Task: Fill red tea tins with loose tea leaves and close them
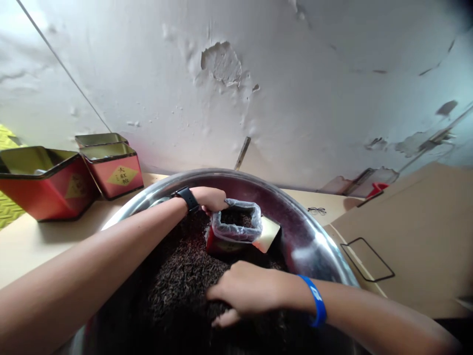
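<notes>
My left hand [211, 198], with a black watch at its wrist, grips the near-left upper corner of a red tin [225, 245] and its clear plastic liner [236, 235]. The tin stands among loose dark tea leaves [181, 273], with more leaves inside its liner. A pale, tilted flap or lid [267, 233] touches its right side. Lower down, my right hand [246, 291], with a blue wristband, is at the leaves in front of the tin. Its thumb and forefinger are apart, with dark leaves between them; the other fingers are mostly hidden.
A large shiny metal basin [321, 236] surrounds the leaves and tin. More red tins [114, 175] with open tops stand left on the pale table [25, 246]. Eyeglasses [317, 211] lie to the right, beside a cardboard box [417, 236]. A peeling wall [148, 74] rises behind.
</notes>
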The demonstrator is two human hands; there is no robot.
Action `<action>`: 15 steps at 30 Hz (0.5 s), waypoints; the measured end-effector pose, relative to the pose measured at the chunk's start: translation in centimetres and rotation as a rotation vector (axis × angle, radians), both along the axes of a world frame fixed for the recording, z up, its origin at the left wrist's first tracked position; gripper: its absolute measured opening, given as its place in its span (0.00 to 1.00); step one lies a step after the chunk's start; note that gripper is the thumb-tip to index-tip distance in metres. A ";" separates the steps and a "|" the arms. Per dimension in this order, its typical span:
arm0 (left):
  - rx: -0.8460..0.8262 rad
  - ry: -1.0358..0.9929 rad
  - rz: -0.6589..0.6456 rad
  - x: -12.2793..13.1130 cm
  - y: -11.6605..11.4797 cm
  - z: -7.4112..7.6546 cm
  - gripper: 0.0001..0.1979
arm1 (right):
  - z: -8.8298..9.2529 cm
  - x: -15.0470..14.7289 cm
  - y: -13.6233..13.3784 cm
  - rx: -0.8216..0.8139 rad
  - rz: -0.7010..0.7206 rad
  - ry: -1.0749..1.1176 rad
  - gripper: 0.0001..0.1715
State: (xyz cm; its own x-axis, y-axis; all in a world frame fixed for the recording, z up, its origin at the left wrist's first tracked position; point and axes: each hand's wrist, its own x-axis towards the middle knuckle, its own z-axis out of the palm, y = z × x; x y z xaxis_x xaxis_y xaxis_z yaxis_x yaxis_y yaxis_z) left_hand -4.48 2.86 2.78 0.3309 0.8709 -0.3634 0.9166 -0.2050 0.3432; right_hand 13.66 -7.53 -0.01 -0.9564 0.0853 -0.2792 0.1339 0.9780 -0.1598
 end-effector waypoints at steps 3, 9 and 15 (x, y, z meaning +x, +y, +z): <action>-0.104 -0.110 0.018 -0.8 0.5 -0.2 0.24 | 4.2 -0.2 2.1 -0.040 -0.188 0.134 0.19; -0.212 -0.273 0.129 -2.3 1.0 -0.5 0.33 | 6.0 -0.8 7.9 0.074 -0.519 0.430 0.24; -0.227 -0.212 0.144 -2.2 1.0 -0.1 0.36 | 4.5 1.3 10.0 0.286 -0.851 0.665 0.21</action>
State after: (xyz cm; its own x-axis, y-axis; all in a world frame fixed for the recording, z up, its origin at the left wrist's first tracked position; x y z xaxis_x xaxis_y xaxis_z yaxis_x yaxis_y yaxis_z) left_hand -6.69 3.82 2.67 0.2993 0.8189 -0.4897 0.8340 0.0248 0.5513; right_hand 14.93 2.43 4.53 -0.5070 0.7629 0.4011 0.7490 0.6203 -0.2329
